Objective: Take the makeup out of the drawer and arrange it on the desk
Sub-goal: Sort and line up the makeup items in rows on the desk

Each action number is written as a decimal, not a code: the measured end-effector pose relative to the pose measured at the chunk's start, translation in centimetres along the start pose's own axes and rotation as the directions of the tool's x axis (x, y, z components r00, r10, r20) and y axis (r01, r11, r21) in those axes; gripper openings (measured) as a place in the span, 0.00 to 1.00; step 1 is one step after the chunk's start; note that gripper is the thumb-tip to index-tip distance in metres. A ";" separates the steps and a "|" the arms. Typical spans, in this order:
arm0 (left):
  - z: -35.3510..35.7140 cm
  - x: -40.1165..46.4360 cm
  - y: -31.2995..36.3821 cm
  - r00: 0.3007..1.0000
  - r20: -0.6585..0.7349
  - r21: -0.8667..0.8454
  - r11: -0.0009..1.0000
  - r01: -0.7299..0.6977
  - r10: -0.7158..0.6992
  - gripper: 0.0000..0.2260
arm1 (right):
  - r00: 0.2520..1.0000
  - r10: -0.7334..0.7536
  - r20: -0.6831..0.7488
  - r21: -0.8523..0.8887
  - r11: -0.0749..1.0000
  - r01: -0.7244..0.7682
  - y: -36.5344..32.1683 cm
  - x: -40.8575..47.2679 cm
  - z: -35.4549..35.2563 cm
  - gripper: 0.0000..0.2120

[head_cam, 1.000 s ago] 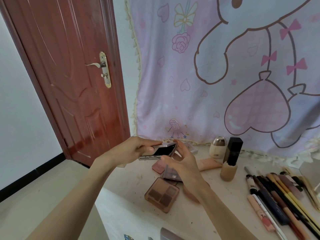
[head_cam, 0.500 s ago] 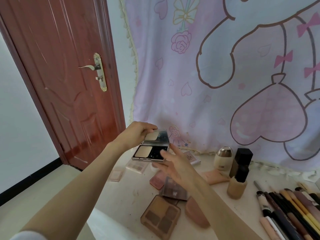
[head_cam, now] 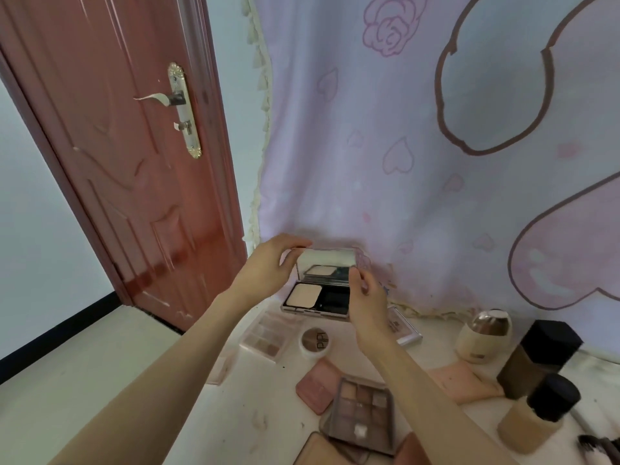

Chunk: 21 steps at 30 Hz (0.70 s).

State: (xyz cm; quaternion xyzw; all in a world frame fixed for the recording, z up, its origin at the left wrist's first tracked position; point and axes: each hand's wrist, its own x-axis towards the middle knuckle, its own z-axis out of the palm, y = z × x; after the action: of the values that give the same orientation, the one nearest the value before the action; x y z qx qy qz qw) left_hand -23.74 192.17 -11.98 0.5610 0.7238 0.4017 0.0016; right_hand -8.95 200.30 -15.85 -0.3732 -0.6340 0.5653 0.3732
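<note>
An opened powder compact [head_cam: 317,297], its mirror lid upright and a pale powder pan in its base, stands at the back of the white desk [head_cam: 255,417] against the pink wall cloth. My left hand [head_cam: 268,266] grips the lid's left upper corner. My right hand [head_cam: 364,297] pinches the lid's right edge with fingertips. On the desk below lie an eyeshadow palette [head_cam: 265,337], a small round pot [head_cam: 315,340], a pink compact [head_cam: 318,385] and a grey multi-pan palette [head_cam: 360,414].
Two foundation bottles [head_cam: 533,417] [head_cam: 540,357] and a cream jar with a metallic cap [head_cam: 483,335] stand at the right. A peach flat case [head_cam: 463,380] lies behind them. A red wooden door [head_cam: 134,162] is at the left; floor lies beyond the desk's left edge.
The compact was half-shut in both hands; it has since been opened wide and carried back to the wall cloth. My head has moved closer and lower.
</note>
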 end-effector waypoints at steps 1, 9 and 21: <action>0.4 -0.8 -1.0 1.000 -0.011 0.051 0.999 0.013 -0.013 0.13 | 1.000 0.011 -0.015 -0.010 1.000 -0.011 0.4 0.3 0.0 0.11; 1.6 -1.4 -7.2 0.946 0.183 0.222 0.948 0.227 -0.269 0.21 | 0.999 0.033 -0.031 -0.087 0.996 -0.035 1.8 2.3 0.3 0.10; 1.5 1.8 -9.6 0.843 0.221 -0.505 0.681 0.530 -0.491 0.15 | 0.980 0.194 0.046 -0.173 0.968 -0.184 2.2 5.9 5.6 0.14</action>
State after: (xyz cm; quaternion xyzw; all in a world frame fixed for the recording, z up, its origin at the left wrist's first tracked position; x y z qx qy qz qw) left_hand -31.57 194.03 -17.77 0.3256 0.7046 0.5556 0.2981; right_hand -16.45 203.29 -18.21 -0.4441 -0.6523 0.5542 0.2647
